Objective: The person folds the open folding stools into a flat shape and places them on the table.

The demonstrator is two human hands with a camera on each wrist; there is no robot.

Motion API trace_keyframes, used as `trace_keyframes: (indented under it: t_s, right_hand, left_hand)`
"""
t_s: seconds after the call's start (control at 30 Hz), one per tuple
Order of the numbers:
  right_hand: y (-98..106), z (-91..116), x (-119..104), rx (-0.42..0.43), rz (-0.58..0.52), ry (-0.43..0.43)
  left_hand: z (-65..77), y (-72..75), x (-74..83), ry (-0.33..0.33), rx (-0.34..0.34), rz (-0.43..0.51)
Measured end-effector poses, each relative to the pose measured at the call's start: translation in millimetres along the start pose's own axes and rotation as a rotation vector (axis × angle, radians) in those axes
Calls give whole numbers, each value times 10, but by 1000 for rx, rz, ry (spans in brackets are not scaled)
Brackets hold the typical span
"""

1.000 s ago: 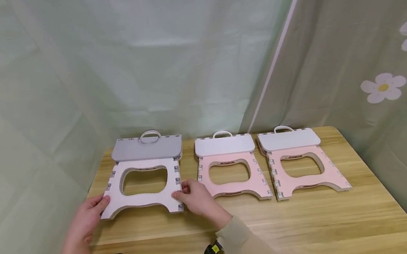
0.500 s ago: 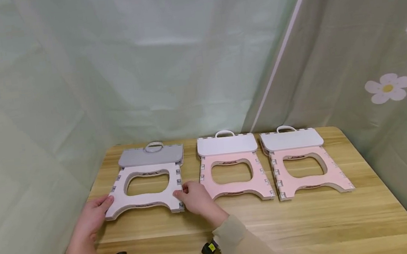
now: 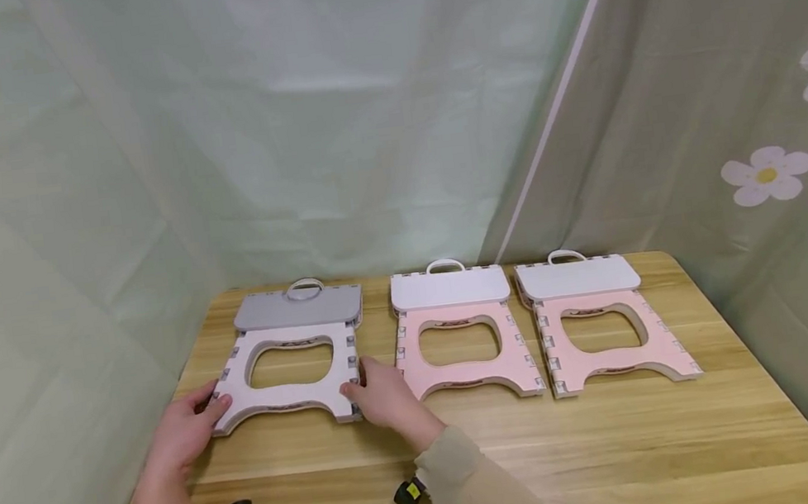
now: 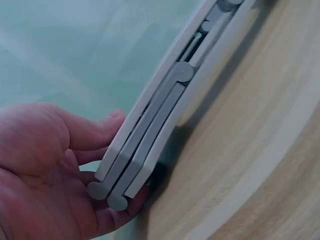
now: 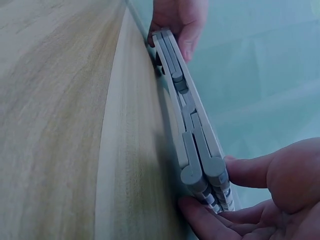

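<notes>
A folded step stool (image 3: pixel 289 393) with a white leg panel and a grey seat lies on the left of the table, its handle pointing away from me. My left hand (image 3: pixel 181 431) grips its near left corner, thumb on top. At the near right corner my right hand (image 3: pixel 389 395) holds it, the thumb over the upper face. In the left wrist view the stool's grey hinged edge (image 4: pixel 145 135) sits between thumb and fingers. The right wrist view shows the fingers (image 5: pixel 205 220) under the stool's corner, close to the tabletop.
Two folded pink step stools, a middle one (image 3: pixel 462 370) and a right one (image 3: pixel 610 356), lie in a row beside it, with white seats. Behind the wooden table (image 3: pixel 622 460) hangs a pale green curtain (image 3: pixel 359 124); another with flowers (image 3: pixel 660 131) hangs at the right.
The grey-and-white step stool has come down toward the tabletop, its seat end lowering into line with the pink ones. Over the last half second it has hardly moved; both hands keep hold.
</notes>
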State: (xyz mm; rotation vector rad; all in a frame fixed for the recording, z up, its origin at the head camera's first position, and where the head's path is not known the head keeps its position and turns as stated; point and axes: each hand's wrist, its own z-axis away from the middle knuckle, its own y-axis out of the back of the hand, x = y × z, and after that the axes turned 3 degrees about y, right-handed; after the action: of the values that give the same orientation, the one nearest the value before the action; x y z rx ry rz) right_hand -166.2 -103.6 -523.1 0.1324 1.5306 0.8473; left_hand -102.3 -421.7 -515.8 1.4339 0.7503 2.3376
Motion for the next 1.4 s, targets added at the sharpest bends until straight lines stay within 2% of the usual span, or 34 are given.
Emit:
trace_keyframes:
  t_s: [0.4, 0.7, 0.97, 1.1, 1.17, 1.3, 1.4]
  right_hand:
    - [4, 11, 2, 33, 26, 10]
    - [11, -4, 5, 34, 23, 60]
    - [81, 53, 8, 23, 34, 101]
    - [222, 168, 54, 44, 22, 168]
    - [340, 259, 66, 50, 52, 207]
    - [666, 480, 100, 57, 178, 272]
    - [927, 639, 248, 95, 279, 306]
  left_hand:
    - [-37, -100, -14, 4, 55, 15]
    - [-68, -92, -53, -34, 93, -7]
    - [-79, -99, -50, -35, 72, -1]
    - [-60, -99, -34, -39, 71, 28]
    - [-43, -89, -25, -40, 92, 45]
    - [-6, -61, 21, -40, 177, 80]
    - [42, -59, 77, -55, 250, 90]
